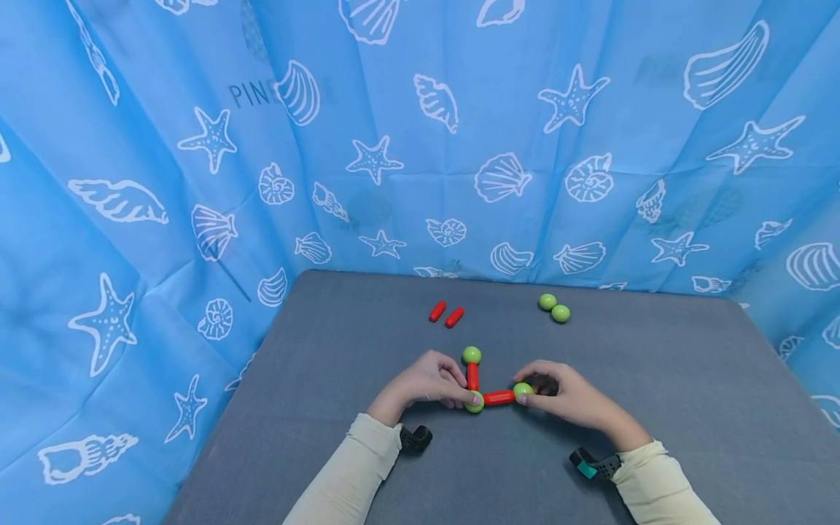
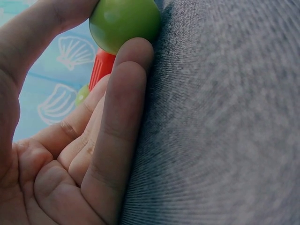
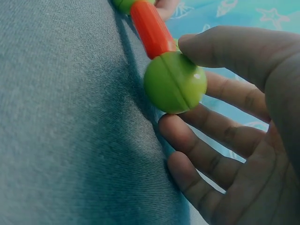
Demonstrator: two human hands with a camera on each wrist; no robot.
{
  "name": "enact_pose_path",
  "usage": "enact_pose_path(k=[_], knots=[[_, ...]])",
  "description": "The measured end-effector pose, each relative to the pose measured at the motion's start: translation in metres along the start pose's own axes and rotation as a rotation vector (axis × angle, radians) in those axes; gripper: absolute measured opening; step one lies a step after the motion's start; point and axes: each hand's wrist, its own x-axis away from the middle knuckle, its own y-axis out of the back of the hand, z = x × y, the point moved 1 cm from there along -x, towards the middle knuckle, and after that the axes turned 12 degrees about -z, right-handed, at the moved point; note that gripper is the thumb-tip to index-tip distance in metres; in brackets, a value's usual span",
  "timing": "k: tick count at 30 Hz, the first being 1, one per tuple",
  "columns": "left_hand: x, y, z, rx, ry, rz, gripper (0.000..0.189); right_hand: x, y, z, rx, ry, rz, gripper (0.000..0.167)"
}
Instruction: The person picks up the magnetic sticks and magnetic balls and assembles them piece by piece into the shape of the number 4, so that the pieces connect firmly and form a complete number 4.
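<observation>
Sleeves of pale cloth enter at the bottom of the head view, and both hands rest on the grey counter (image 1: 656, 364); the left hand (image 1: 426, 383) pinches the corner green ball (image 1: 475, 401), the right hand (image 1: 571, 397) pinches the end green ball (image 1: 523, 391); a horizontal red rod (image 1: 499, 397) joins these two balls, and an upright red rod (image 1: 472, 375) runs from the corner ball to a far green ball (image 1: 471, 355); two loose red rods (image 1: 446, 314) and two loose green balls (image 1: 554, 308) lie farther back, near the blue shell-print curtain (image 1: 197, 182).

Left wrist view: thumb and fingertips (image 2: 133, 56) curl about the corner green ball (image 2: 124, 21) against the counter (image 2: 225, 131); a red rod (image 2: 101, 68) leaves it.

Right wrist view: thumb and curled fingers (image 3: 201, 136) close on the end green ball (image 3: 175, 82); the horizontal red rod (image 3: 151, 28) touches it.
</observation>
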Motion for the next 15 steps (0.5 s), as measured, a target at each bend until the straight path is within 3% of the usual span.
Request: enact_pose_path(k=[15], knots=[[0.0001, -0.0004, 0.0006, 0.014, -0.002, 0.007, 0.028, -0.0004, 0.0001, -0.0018, -0.012, 0.003, -0.009, 0.027]])
